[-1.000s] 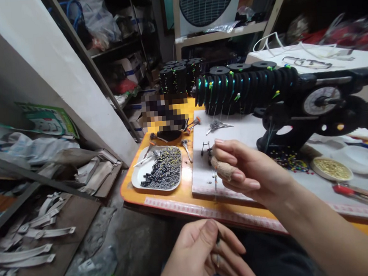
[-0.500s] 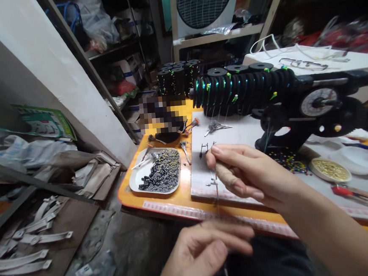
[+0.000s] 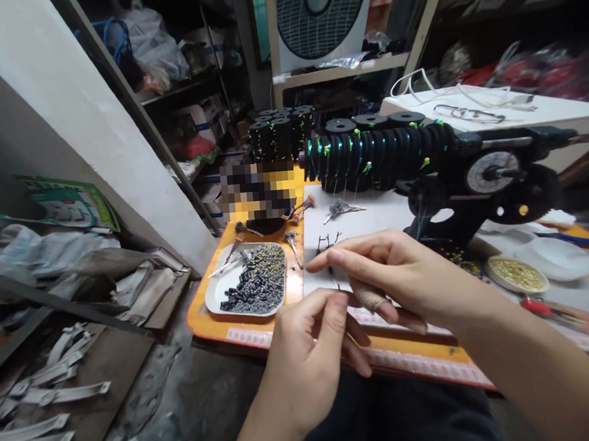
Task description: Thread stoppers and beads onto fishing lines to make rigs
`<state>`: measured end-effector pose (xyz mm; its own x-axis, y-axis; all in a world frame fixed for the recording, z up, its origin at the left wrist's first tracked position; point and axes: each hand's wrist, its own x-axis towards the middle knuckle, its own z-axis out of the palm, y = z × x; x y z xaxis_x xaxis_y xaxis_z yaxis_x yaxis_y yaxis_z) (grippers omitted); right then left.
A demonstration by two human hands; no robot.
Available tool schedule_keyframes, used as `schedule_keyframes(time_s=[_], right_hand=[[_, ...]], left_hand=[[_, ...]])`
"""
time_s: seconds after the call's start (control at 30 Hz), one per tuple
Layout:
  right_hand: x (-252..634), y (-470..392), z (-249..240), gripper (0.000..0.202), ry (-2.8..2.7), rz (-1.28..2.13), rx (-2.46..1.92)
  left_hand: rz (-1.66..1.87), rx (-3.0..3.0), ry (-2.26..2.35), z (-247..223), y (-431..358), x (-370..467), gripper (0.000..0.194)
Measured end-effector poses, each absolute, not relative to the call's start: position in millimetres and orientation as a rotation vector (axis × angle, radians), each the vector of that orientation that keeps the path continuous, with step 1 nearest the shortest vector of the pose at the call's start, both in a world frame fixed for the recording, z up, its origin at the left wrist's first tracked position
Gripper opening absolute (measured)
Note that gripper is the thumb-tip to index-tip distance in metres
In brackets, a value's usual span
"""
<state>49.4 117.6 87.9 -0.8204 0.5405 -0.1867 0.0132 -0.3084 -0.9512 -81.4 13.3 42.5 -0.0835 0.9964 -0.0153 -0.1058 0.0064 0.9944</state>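
My left hand [image 3: 310,355] is closed, thumb against index finger, at the table's front edge; what it pinches is too small to make out. Just above and right, my right hand [image 3: 390,274] has its thumb and index finger close together, with a wrap round one finger. Near its fingertips a thin line with small dark branched pieces [image 3: 328,243] shows over the white board [image 3: 310,233]. To the left lies a white tray [image 3: 211,298] with many small dark and yellow cylinders [image 3: 258,278]. A bundle of grey-tipped wires [image 3: 342,208] rests on the board.
A black winding machine [image 3: 494,171] carrying a row of black spools [image 3: 381,156] stands behind and right of my hands. More spools [image 3: 278,137] stand at the back. On the right are a bowl of gold pieces [image 3: 517,274], a white dish [image 3: 560,257] and red-handled pliers [image 3: 541,308].
My left hand has moved up from below the table edge to beside my right hand, and its fingers have closed. The view has shifted slightly.
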Motion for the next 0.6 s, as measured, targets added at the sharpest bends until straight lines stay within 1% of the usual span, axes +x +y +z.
schedule_keyframes(time_s=[0.07,0.13,0.23,0.33,0.4,0.6], right_hand=[[47,118,85,0.026,-1.382,2.359,-0.592],[43,120,82,0.030,-1.208,2.452,-0.528],[35,121,78,0.042,-1.092,2.459,-0.529],[27,119,74,0.044,-1.019,2.449,-0.531],[23,117,71,0.045,-0.993,2.450,-0.535],[17,113,67,0.045,-0.960,2.446,-0.562]], left_hand=[[1.333,1.136,1.199,41,15,-82,0.041],[1.369,1.131,1.128,38,17,-83,0.040],[1.412,0.909,0.891,28,19,-81,0.038],[1.430,0.715,0.723,17,18,-77,0.040],[1.443,0.681,0.698,12,15,-76,0.042],[1.482,0.587,0.652,9,6,-74,0.039]])
